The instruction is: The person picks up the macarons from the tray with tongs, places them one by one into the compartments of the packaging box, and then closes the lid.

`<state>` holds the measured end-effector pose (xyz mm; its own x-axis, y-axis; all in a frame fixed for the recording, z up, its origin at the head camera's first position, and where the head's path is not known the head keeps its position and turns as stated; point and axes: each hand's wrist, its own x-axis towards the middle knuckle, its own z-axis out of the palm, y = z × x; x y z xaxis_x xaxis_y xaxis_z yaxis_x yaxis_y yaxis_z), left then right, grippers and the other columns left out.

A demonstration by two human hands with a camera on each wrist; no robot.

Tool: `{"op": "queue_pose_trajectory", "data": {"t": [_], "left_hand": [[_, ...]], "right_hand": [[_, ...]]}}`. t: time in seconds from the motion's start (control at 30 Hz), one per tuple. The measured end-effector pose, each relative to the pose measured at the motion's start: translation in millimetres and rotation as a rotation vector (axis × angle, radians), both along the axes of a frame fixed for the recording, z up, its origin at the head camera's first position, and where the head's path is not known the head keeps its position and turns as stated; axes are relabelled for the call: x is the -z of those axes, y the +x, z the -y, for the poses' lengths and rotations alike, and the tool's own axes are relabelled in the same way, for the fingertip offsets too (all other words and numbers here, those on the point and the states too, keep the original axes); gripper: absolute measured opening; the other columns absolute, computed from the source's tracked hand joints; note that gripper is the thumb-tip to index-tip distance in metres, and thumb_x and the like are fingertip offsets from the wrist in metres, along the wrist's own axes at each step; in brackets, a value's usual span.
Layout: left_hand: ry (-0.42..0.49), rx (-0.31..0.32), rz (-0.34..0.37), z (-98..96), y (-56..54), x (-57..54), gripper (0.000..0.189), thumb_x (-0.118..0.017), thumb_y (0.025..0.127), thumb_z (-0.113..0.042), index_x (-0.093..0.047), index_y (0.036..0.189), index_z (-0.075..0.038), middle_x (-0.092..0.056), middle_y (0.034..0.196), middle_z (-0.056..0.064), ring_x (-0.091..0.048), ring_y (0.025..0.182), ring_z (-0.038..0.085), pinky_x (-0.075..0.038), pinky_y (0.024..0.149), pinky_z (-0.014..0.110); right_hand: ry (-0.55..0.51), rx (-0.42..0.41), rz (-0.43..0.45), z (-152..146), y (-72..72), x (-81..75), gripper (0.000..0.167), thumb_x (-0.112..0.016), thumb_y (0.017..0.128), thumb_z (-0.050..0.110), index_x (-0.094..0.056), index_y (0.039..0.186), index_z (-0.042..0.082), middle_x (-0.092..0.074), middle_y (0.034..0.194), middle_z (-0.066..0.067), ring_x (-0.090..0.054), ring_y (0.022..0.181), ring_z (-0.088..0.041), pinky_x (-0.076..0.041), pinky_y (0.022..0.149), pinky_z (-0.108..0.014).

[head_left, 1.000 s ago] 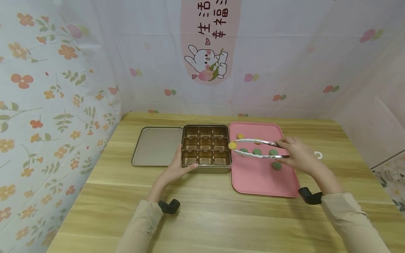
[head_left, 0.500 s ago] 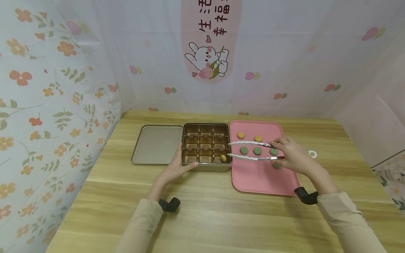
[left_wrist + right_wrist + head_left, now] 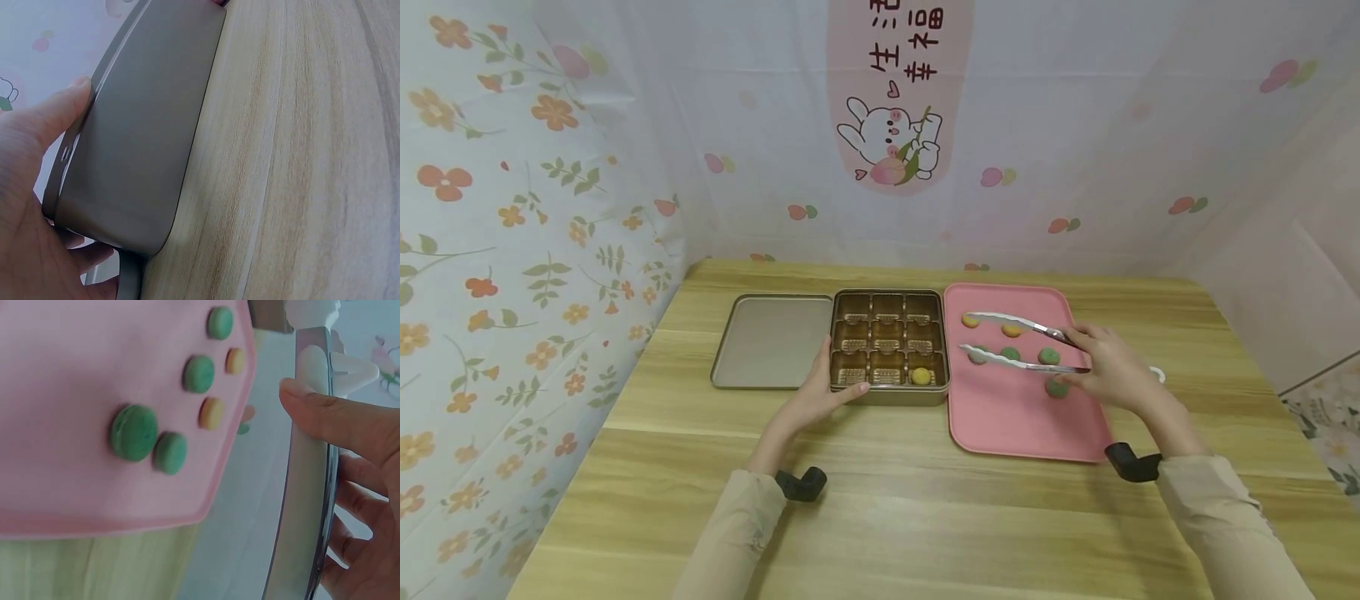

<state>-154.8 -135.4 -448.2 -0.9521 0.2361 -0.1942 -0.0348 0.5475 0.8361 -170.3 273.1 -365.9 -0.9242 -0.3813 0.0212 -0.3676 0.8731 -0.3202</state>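
My left hand holds the near left corner of a bronze-coloured tin. Its thumb lies along the front rim, and the fingers go round the left side, as the left wrist view shows. One yellow macaron sits in the front right compartment of the tin's divided insert. A pair of metal tongs with whitish tips is gripped in my right hand. The tongs' arms are spread apart over the pink tray, with nothing pinched between them. Several green macarons and two yellow macarons lie on that tray.
Left of the tin lies a flat metal lid, touching or nearly touching it. A small white ring is partly hidden behind my right hand. Printed fabric hangs behind the wooden table.
The yellow macaron went from the tongs into the tin's front right compartment. The tongs opened, then moved right and back over the tray. My left hand stays on the tin.
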Motion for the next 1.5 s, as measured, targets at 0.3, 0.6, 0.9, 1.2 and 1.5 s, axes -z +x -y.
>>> {"op": "queue_pose_trajectory", "data": {"t": [0.3, 0.6, 0.9, 1.2, 1.5], "left_hand": [[0.006, -0.001, 0.003, 0.5, 0.6, -0.3, 0.109, -0.062, 0.082, -0.047, 0.019, 0.144, -0.011, 0.015, 0.153, 0.013, 0.006, 0.141, 0.032, -0.005, 0.114, 0.049], [0.012, 0.0, -0.002, 0.6, 0.9, -0.6, 0.107, -0.062, 0.083, -0.044, 0.019, 0.144, -0.011, 0.015, 0.153, 0.013, 0.006, 0.141, 0.033, -0.005, 0.114, 0.05], [0.003, -0.006, 0.002, 0.2, 2.0, -1.7, 0.107, -0.062, 0.083, -0.045, 0.018, 0.145, -0.011, 0.014, 0.153, 0.014, 0.005, 0.142, 0.032, -0.005, 0.114, 0.05], [0.022, -0.006, 0.009, -0.3, 3.1, -1.7, 0.108, -0.062, 0.082, -0.046, 0.019, 0.145, -0.013, 0.015, 0.153, 0.013, 0.006, 0.141, 0.034, -0.006, 0.114, 0.052], [0.015, -0.007, -0.001, -0.6, 2.7, -1.6, 0.107, -0.063, 0.082, -0.045, 0.018, 0.145, -0.012, 0.014, 0.153, 0.014, 0.005, 0.141, 0.034, -0.007, 0.113, 0.053]], "right_hand": [[-0.033, 0.131, 0.06, -30.3, -12.2, 16.1, 0.073, -0.07, 0.076, 0.014, -0.033, 0.135, -0.012, -0.039, 0.126, -0.03, -0.038, 0.111, -0.05, -0.039, 0.082, -0.062], [0.061, 0.213, 0.084, -47.5, -20.0, 27.5, 0.072, -0.07, 0.073, 0.021, -0.041, 0.129, -0.013, -0.041, 0.118, -0.037, -0.04, 0.102, -0.054, -0.039, 0.075, -0.064], [0.112, 0.2, 0.062, -46.1, -25.2, 28.6, 0.068, -0.069, 0.071, 0.021, -0.046, 0.125, -0.013, -0.048, 0.109, -0.039, -0.048, 0.095, -0.055, -0.043, 0.069, -0.059], [0.135, 0.163, 0.091, -45.4, -31.8, 26.5, 0.04, -0.07, 0.07, 0.02, -0.058, 0.1, -0.004, -0.056, 0.083, -0.024, -0.053, 0.072, -0.036, -0.039, 0.051, -0.036], [0.112, 0.181, 0.099, -44.1, -30.7, 24.5, 0.057, -0.069, 0.07, 0.019, -0.053, 0.117, -0.01, -0.055, 0.094, -0.032, -0.054, 0.079, -0.042, -0.044, 0.06, -0.049]]}}
